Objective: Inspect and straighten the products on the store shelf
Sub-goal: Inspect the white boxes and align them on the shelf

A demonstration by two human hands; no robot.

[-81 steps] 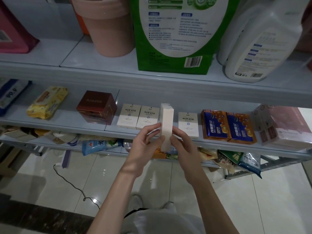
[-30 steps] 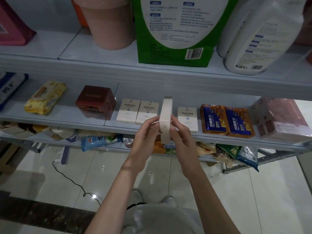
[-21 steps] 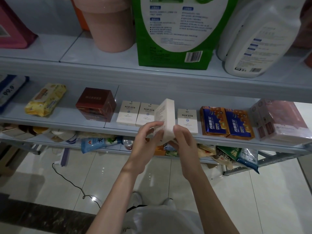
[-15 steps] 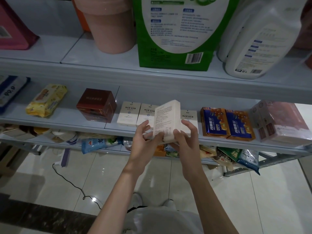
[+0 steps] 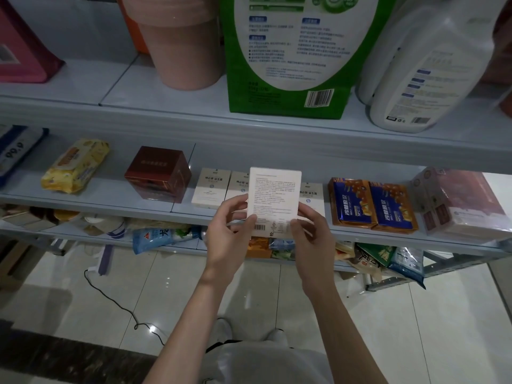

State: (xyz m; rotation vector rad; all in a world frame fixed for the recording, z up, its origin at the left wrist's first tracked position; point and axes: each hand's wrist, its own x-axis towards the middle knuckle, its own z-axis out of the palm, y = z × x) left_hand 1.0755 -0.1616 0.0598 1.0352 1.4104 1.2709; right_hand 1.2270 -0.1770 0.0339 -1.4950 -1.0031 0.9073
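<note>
While both bare forearms rise from the bottom of the view and converge toward the shelving, the left hand [image 5: 227, 231] and the right hand [image 5: 310, 234] hold a flat white cardboard box [image 5: 274, 195] upright between them, in the air just in front of the grey metal middle shelf [image 5: 110, 209] and not resting on it. Its broad face, covered in fine print with a barcode near the lower left corner, is turned toward the camera. Each hand pinches a lower corner. The left thumb lies on the printed face beside the barcode with the fingers curled behind the left edge, and the right thumb presses the lower right corner with the fingers wrapped behind the right edge. The palms face each other. Behind the held box, a pair of cream cardboard boxes [image 5: 210, 188] lies flat side by side on the shelf to the left, and a third cream box [image 5: 311, 198] shows partly at the right. A dark red cube-shaped box [image 5: 158, 174] sits further left, and two blue-and-orange packets [image 5: 372, 206] lie further right.
</note>
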